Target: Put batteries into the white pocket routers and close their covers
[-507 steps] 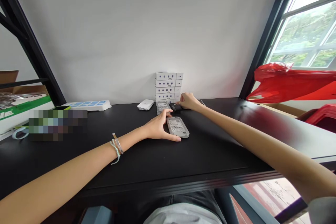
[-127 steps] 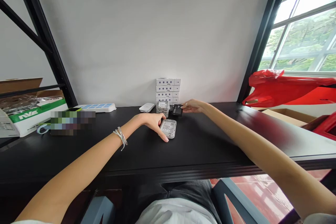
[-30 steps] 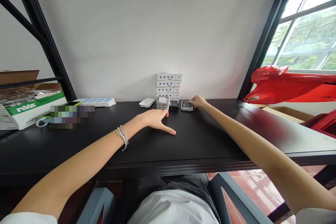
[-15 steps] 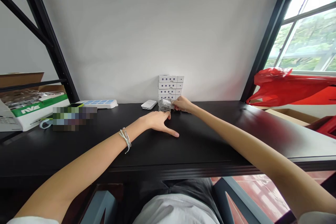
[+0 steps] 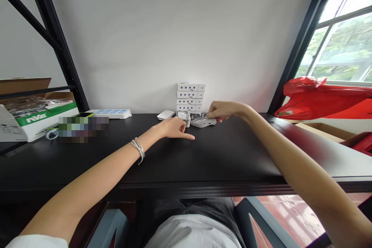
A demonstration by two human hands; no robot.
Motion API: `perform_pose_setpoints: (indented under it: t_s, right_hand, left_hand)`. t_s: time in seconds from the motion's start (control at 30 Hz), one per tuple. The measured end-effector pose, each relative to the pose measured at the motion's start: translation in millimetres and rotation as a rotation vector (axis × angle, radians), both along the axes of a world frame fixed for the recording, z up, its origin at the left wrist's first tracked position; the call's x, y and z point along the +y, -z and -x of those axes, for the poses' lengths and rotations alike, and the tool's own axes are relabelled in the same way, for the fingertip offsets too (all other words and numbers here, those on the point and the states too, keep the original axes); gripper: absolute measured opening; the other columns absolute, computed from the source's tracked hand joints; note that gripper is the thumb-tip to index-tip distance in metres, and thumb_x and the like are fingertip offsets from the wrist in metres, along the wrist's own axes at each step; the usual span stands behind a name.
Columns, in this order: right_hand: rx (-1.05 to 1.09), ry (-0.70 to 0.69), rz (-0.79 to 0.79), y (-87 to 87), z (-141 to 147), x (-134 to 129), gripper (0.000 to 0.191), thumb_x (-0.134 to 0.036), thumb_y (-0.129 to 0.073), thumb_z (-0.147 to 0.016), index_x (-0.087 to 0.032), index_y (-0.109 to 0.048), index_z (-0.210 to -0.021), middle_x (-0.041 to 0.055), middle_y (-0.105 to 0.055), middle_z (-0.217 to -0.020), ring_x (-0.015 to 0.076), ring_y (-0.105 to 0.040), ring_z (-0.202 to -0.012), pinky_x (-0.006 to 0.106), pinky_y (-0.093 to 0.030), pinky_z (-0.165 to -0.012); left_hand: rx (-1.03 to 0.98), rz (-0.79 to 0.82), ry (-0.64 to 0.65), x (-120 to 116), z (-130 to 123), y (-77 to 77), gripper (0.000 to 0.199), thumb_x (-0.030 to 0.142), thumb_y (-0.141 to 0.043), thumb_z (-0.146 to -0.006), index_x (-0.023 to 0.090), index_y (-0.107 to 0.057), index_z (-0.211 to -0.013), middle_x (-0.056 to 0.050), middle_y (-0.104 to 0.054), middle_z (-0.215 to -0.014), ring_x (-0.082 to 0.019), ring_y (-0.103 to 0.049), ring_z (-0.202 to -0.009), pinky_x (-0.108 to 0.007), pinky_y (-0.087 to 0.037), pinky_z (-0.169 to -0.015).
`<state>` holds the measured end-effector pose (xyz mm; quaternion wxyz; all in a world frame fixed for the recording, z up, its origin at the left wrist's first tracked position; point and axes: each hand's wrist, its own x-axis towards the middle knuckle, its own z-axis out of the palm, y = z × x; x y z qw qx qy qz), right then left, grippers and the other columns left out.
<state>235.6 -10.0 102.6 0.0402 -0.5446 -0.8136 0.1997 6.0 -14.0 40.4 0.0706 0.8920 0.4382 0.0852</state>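
Our right hand (image 5: 224,111) grips a flat grey device (image 5: 202,122) near the back edge of the tabletop (image 5: 221,155), just beside a short stack of devices (image 5: 183,118); our left hand (image 5: 174,128) lies open, holding nothing.

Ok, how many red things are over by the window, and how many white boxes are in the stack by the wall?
Red plastic bag: 1
Red container: 1
White boxes visible in the stack: 4
Total: 6
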Motion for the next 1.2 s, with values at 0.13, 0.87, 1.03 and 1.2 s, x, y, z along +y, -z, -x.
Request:
perform_pose_setpoints:
  t_s: [0.13, 0.87, 1.03, 1.2]
  right_hand:
    - [-0.128, 0.003, -0.009, 5.1, 13.4, -8.4, 0.026, -0.025, -0.054, -0.071, -0.016, -0.049, -0.046, -0.0007, -0.050, -0.047, 0.0062, -0.035, -0.042, 0.023, -0.026, -0.044]
    - [0.212, -0.016, -0.280, 84.2, -20.1, 80.5, 0.069, -0.059, -0.063, -0.072, -0.019, -0.051, -0.127, 0.0119, -0.053, -0.133, 0.0308, -0.048, -0.120, 0.042, -0.036, -0.100]
    - [0.110, 0.082, -0.341, 76.5, -13.0, 72.1, 0.073, -0.067, -0.061, -0.068, -0.018, -0.056, -0.122, 0.0119, -0.058, -0.126, 0.0342, -0.046, -0.121, 0.047, -0.030, -0.103]
    - [0.140, -0.003, -0.306, 50.9, -25.6, 58.5, 0.069, -0.065, -0.065, -0.064, -0.020, -0.061, -0.117, 0.0080, -0.060, -0.124, 0.0311, -0.049, -0.119, 0.041, -0.034, -0.102]
  left_hand:
    - [0.017, 0.020, 0.026, -1.8, -0.7, -0.2, 0.065, 0.084, -0.053, -0.056, 0.022, -0.053, -0.071, 0.000, -0.063, -0.074, -0.018, -0.058, -0.066, -0.027, -0.037, -0.054]
    - [0.092, 0.002, 0.064, -10.9, -5.5, 1.4, 0.098, 0.085, -0.051, -0.056, 0.024, -0.040, -0.132, -0.004, -0.063, -0.093, -0.026, -0.062, -0.085, -0.028, -0.038, -0.062]
    - [0.118, -0.034, 0.070, -9.9, -9.5, 4.8, 0.098, 0.087, -0.045, -0.060, 0.024, -0.041, -0.135, -0.007, -0.063, -0.106, -0.030, -0.061, -0.095, -0.031, -0.040, -0.072]
    - [0.120, -0.020, 0.056, -9.3, -9.9, 4.6, 0.098, 0.089, -0.045, -0.058, 0.024, -0.045, -0.131, -0.008, -0.064, -0.109, -0.032, -0.060, -0.098, -0.033, -0.041, -0.074]
